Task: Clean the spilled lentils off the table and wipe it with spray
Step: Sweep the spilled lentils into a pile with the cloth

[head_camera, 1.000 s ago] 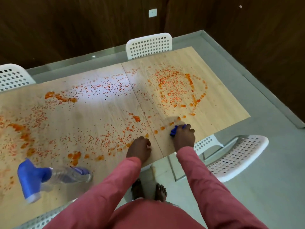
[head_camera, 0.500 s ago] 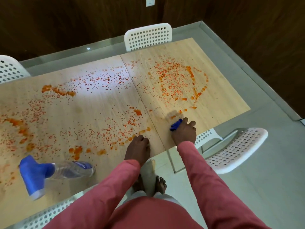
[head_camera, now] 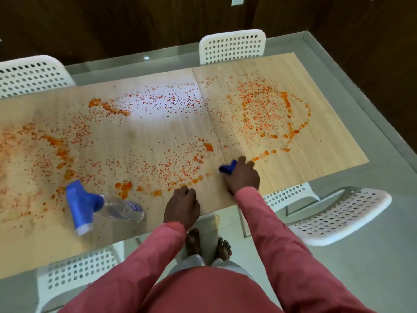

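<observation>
1. The left hand [head_camera: 181, 205] rests at the near edge of the bench [head_camera: 316, 154], fingers curled under, holding nothing.
2. At 1 o'clock from it, the right hand [head_camera: 242, 177] grips a crumpled blue cloth [head_camera: 228, 168] against the pale wood-grain top.
3. At 9 o'clock, a clear spray bottle [head_camera: 101, 205] with a blue head lies on its side.
4. Beyond, orange lentils [head_camera: 264, 109] cover nearly everything in specks and smeared arcs; cleaning looks barely begun.

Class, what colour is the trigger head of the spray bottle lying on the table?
Blue, seen in the head view: spray bottle.
</observation>
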